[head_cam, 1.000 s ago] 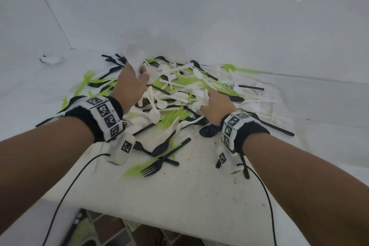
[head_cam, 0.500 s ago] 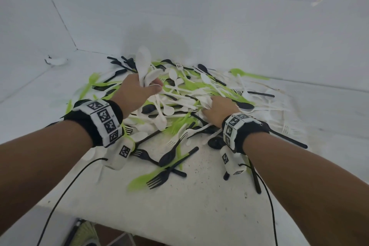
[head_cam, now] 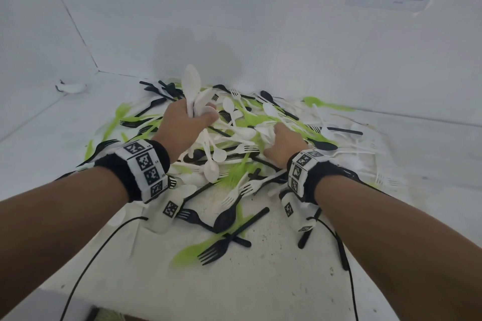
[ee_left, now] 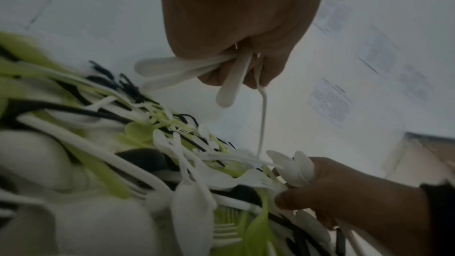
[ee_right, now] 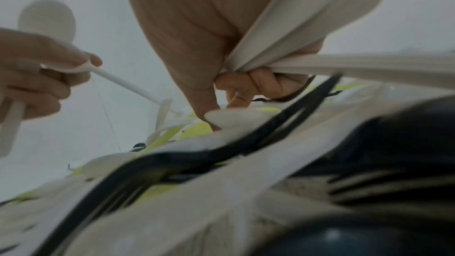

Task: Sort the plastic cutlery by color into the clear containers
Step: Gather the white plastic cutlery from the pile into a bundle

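Item: mixed cutlery pile (head_cam: 242, 143), white/green/black, heaped on table (head_cam: 260, 281) by the back wall.
L hand (head_cam: 182, 125): fist closed round a bunch of white spoons (head_cam: 193, 91), bowls up, handles fanning out below; held above the pile.
R hand (head_cam: 281, 141): down in the pile, fingers curled round more white pcs (ee_left: 295, 168); thumb & a finger poke at another.
Containers: none in view.
Risks (est.):
- L bunch splayed, loose → one slips out, falls back.
- Long handle trails into the heap → lift snags green/black pcs, wrong colour rides along.
- R digging may scatter pcs off the near edge.
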`<action>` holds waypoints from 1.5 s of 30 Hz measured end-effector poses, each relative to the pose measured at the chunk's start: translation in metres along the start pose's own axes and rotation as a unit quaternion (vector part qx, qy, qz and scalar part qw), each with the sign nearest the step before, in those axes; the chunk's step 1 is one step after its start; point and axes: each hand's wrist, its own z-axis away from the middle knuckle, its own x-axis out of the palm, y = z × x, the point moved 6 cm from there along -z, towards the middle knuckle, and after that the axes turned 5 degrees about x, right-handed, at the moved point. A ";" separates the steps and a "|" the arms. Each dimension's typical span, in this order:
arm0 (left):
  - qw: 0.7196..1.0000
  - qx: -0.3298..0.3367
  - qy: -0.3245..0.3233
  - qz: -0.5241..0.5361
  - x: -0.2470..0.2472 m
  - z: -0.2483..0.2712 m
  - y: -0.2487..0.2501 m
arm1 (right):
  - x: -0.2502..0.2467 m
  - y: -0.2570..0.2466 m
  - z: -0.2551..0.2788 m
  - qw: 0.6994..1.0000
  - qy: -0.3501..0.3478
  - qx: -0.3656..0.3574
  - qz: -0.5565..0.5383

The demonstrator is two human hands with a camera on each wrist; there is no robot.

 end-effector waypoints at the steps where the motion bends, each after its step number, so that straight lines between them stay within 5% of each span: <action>1: 1.000 -0.006 0.006 0.007 0.000 -0.002 -0.001 | -0.004 -0.001 -0.001 0.999 0.015 0.005 -0.035; 7: 0.997 -0.046 0.001 0.064 0.009 -0.011 0.001 | -0.036 -0.019 0.003 0.983 0.134 -0.017 -0.124; 12: 0.998 0.015 0.001 0.068 -0.005 -0.019 0.021 | -0.053 -0.046 0.014 0.958 0.229 -0.085 -0.150; 17: 0.992 0.115 -0.042 -0.022 -0.018 -0.003 0.033 | -0.033 -0.065 0.013 0.977 0.160 -0.080 -0.112; 22: 0.982 0.103 -0.109 -0.111 -0.023 0.007 -0.006 | -0.008 -0.079 0.014 0.984 0.135 -0.091 -0.073; 24: 0.949 0.123 -0.187 -0.222 -0.018 0.013 -0.020 | -0.004 -0.082 0.016 0.982 0.133 -0.101 -0.090; 29: 0.803 0.216 -0.345 -0.435 -0.008 0.025 -0.055 | 0.021 -0.092 0.000 0.994 0.018 -0.100 -0.029; 33: 0.787 0.308 -0.338 -0.415 -0.012 0.026 -0.064 | 0.052 -0.105 0.007 0.984 -0.074 -0.134 0.093; 37: 0.751 0.361 -0.360 -0.419 -0.005 0.029 -0.074 | 0.049 -0.090 0.005 0.992 -0.041 -0.086 0.079; 39: 0.758 0.336 -0.359 -0.428 0.001 0.027 -0.073 | 0.046 -0.083 0.003 0.993 -0.052 -0.065 0.089; 45: 0.842 0.220 -0.275 -0.408 -0.009 -0.005 -0.074 | 0.042 -0.074 0.000 0.996 -0.023 -0.030 0.077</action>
